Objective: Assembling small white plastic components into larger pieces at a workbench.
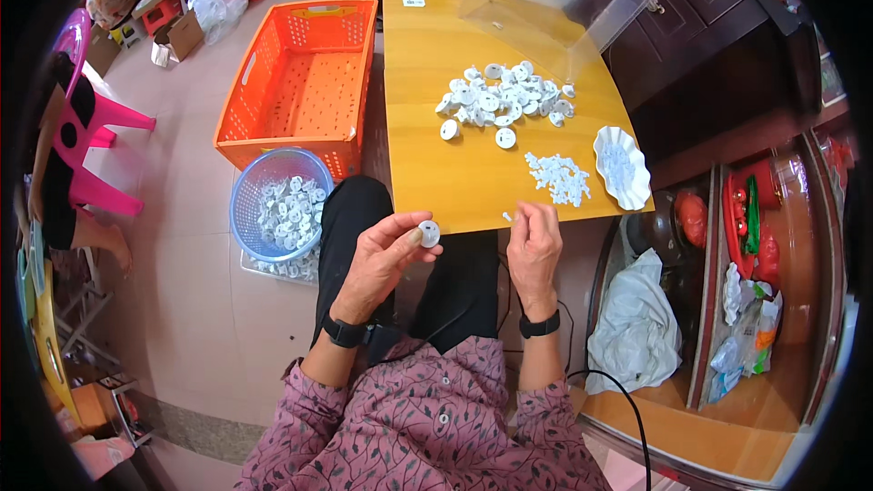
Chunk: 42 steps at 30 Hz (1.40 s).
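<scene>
Fingers (407, 242) of the left hand (377, 259) pinch a round white disc (429, 235) at the near edge of a yellow table (418, 155), while those of the right hand (535, 250) bunch together, any grip impossible to tell. Bare wood lines the tabletop's left side; a disc heap (491, 102), tiny white pieces (557, 180) and a fluted dish (642, 164) crowd the right before a clear bin (555, 9). Orange crate (235, 100) and blue basket (239, 186) stand at left.
</scene>
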Available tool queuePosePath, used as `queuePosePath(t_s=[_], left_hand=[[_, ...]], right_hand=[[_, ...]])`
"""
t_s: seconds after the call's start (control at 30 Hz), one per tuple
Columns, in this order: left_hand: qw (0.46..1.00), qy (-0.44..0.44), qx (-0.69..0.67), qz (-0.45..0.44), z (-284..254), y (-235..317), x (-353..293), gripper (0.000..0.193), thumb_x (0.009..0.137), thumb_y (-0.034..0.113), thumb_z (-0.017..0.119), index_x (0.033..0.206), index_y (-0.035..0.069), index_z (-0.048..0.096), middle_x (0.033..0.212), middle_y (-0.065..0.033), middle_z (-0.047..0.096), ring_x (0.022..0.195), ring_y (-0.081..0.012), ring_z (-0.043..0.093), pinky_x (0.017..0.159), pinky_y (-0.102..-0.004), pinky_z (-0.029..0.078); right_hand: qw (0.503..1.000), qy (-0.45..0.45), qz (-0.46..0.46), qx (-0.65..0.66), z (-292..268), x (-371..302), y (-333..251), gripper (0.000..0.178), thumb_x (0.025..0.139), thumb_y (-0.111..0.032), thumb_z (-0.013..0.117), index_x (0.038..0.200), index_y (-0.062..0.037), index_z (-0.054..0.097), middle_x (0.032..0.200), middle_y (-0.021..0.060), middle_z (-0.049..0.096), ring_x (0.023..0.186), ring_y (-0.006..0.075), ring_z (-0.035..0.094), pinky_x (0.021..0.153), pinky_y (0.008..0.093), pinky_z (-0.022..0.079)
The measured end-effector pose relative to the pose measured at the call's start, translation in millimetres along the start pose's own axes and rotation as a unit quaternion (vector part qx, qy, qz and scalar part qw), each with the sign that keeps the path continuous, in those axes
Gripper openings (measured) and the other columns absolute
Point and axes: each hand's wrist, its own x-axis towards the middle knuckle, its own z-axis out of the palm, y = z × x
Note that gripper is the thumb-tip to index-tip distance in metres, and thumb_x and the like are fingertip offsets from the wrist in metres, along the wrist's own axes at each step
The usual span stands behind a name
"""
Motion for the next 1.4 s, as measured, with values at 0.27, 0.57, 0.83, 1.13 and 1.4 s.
queuePosePath(t_s=[0.27,0.57,0.83,1.13,1.4], left_hand=[[0.986,0.153,-0.019,0.067,-35,27,5,0.032,0.100,0.015,0.060,0.126,-0.003,0.058,0.105,-0.0118,0.068,0.089,-0.0210,0.070,0.078,-0.0310,0.058],[0.907,0.379,0.010,0.184,-133,63,16,0.060,0.096,0.017,0.066,0.139,-0.011,0.035,0.111,-0.0152,0.058,0.089,-0.0238,0.070,0.075,-0.0311,0.060],[0.941,0.226,0.194,0.160,-23,61,41,0.028,0.096,0.013,0.065,0.118,-0.004,0.063,0.096,-0.0097,0.070,0.085,-0.0136,0.068,0.076,-0.0246,0.055],[0.809,0.025,0.554,0.198,80,4,120,0.019,0.088,0.012,0.070,0.102,-0.001,0.071,0.086,-0.0136,0.065,0.071,-0.0219,0.063,0.067,-0.0324,0.050],[0.662,-0.014,0.687,0.299,91,-27,184,0.028,0.083,0.007,0.068,0.111,0.002,0.069,0.102,-0.0218,0.061,0.093,-0.0394,0.062,0.082,-0.0444,0.052]], right_hand=[[0.996,-0.074,-0.015,-0.044,19,23,7,0.024,0.084,0.001,0.064,0.107,0.0034,0.063,0.109,0.0196,0.059,0.105,0.0385,0.058,0.090,0.0445,0.048],[0.996,-0.079,0.022,-0.018,3,3,6,0.020,0.085,0.002,0.064,0.104,0.0044,0.063,0.107,0.0204,0.059,0.102,0.0388,0.059,0.089,0.0444,0.049],[0.996,-0.086,-0.006,-0.018,-7,-6,9,0.023,0.085,0.002,0.063,0.108,0.0045,0.061,0.112,0.0197,0.057,0.104,0.0391,0.057,0.090,0.0454,0.048],[0.986,-0.099,-0.071,-0.112,-10,-15,6,0.031,0.083,-0.001,0.066,0.113,0.0025,0.063,0.112,0.0140,0.059,0.104,0.0330,0.057,0.090,0.0425,0.047],[0.985,-0.052,-0.115,-0.120,-1,-16,16,0.024,0.078,-0.001,0.065,0.101,0.0011,0.068,0.103,0.0101,0.062,0.096,0.0279,0.059,0.082,0.0387,0.049]])
